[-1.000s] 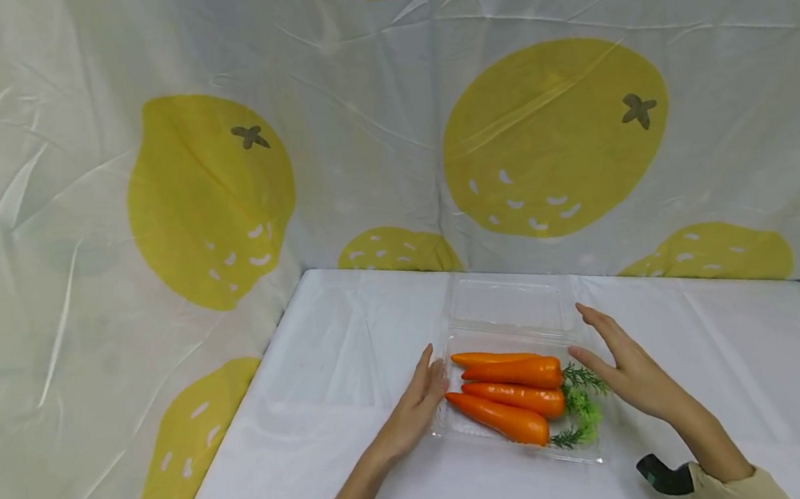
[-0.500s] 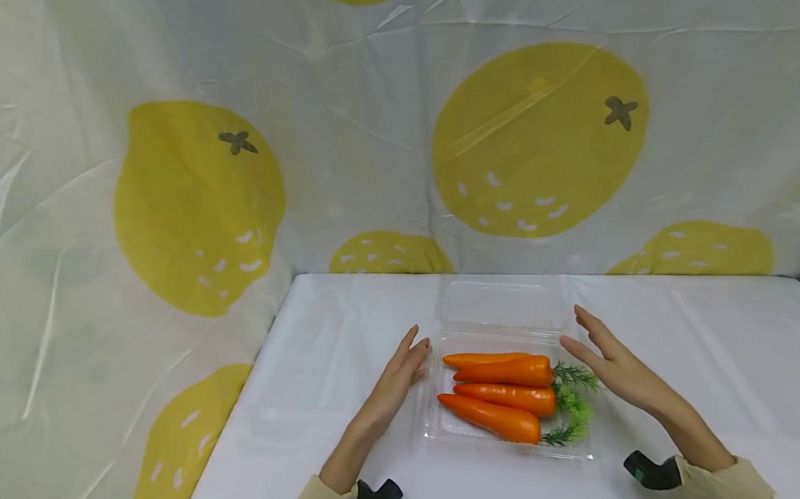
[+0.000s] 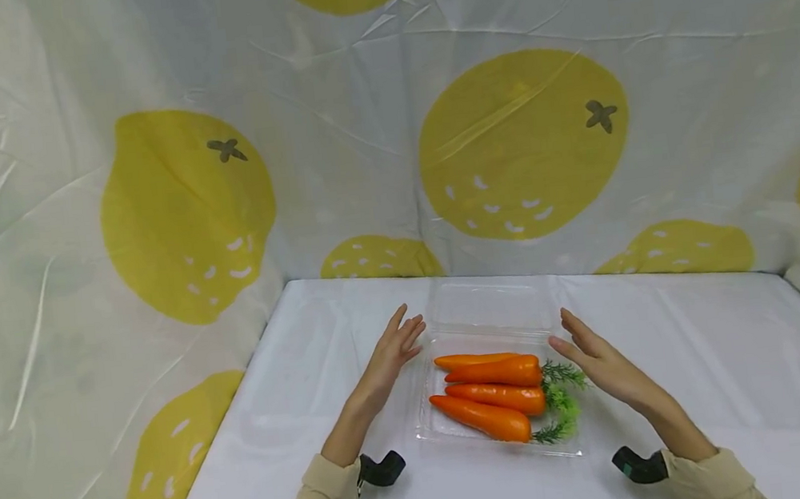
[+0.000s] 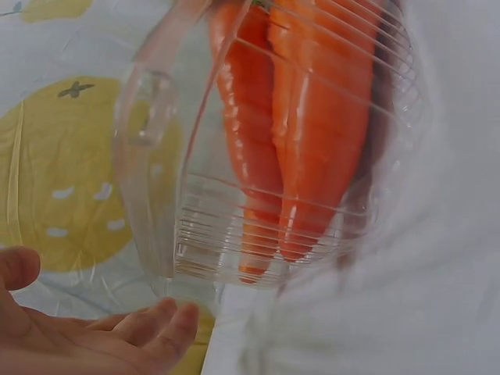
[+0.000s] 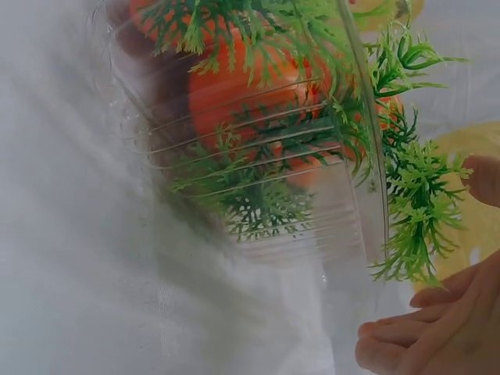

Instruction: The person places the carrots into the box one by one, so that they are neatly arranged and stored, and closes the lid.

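Note:
Several orange carrots [image 3: 490,419] with green tops [image 3: 565,410] lie side by side in a clear plastic clamshell container [image 3: 557,452]. Its lid [image 3: 488,305] is folded back toward the far side. By the container's left side my left hand [image 3: 386,362] hovers, fingers extended and holding nothing. Carrot tips [image 4: 291,234] show through the ribbed wall in the left wrist view. My right hand [image 3: 605,364] is at the right side, fingers extended and holding nothing. Some leaves [image 5: 426,207] poke over the rim near its thumb; whether they touch, I cannot tell.
A white cloth [image 3: 713,348] covers the table. Behind and to the left hangs a pale curtain [image 3: 346,142] printed with yellow lemons. A black wrist-worn device [image 3: 383,469] sits at the left wrist and a similar black device [image 3: 640,466] at the right.
My left hand has come away from the container's left side and moved forward, its fingers spreading. The right hand stays by the greens. The whole head view has shifted slightly.

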Tool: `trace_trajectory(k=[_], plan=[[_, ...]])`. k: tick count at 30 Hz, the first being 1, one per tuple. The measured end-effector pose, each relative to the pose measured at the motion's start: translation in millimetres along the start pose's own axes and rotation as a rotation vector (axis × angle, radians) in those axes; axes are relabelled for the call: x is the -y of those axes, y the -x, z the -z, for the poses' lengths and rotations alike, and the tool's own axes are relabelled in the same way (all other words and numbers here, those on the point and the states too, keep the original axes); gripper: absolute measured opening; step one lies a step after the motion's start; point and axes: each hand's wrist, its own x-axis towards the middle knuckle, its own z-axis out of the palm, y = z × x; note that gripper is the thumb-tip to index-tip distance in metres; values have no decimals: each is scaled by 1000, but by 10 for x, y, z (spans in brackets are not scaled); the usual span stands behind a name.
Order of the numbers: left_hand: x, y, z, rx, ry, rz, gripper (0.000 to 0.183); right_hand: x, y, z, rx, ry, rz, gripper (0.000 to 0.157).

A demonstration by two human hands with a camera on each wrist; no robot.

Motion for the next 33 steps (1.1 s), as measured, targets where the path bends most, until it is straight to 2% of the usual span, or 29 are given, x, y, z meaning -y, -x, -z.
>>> trace_trajectory(k=[6,15,20,23,27,33], plan=[[19,-18,-17,-8,26,1,66,-34,-30,-23,25,-31,-31,84],[69,-76,-22,1,26,5,64,-47,-33,-24,10,-21,-13,85],[89,-77,-27,33,42,14,63,-44,-36,-32,-1,-20,2,85],[94,-76,-37,47,71,-9,62,-39,-36,-25,-21,-22,15,84],[77,-69,-37,17,93,-47,60,-22,-36,-11,-73,-20,37,81],[23,-61,-40,-54,107,-56,61,-6,-34,26,-150,-16,67,76]])
